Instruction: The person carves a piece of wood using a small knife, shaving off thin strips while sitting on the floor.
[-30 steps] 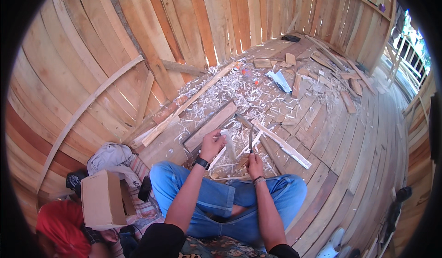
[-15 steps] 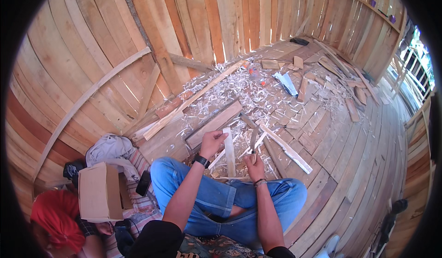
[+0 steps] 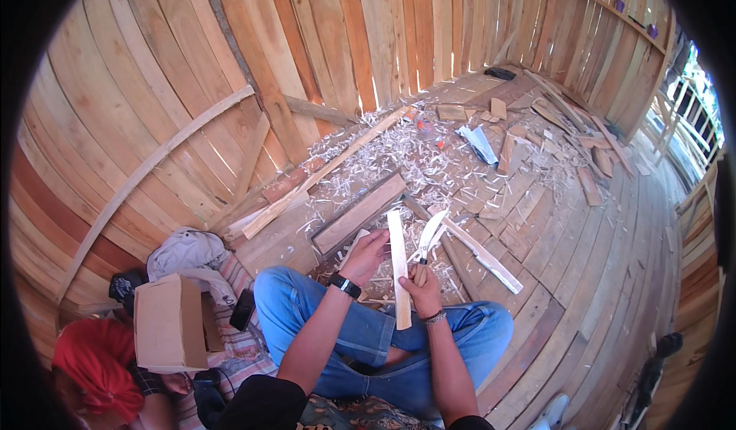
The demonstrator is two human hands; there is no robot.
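A pale, flat strip of wood stands lengthwise before my lap, between my two hands. My left hand, with a dark watch at the wrist, is beside its left edge with fingers loosely stretched toward it. Whether the fingertips touch it I cannot tell. My right hand is closed round the handle of a knife, its blade pointing away from me. The right thumb lies against the strip's lower part.
Wood shavings cover the floor ahead. A reddish board and a long batten lie left of centre; a pale stick lies right. A cardboard box, a phone and another person in red are at lower left.
The wood strip has come up and right, closer to the right hand. My left hand has loosened and lowered slightly. The knife blade has turned, showing its bright flat side.
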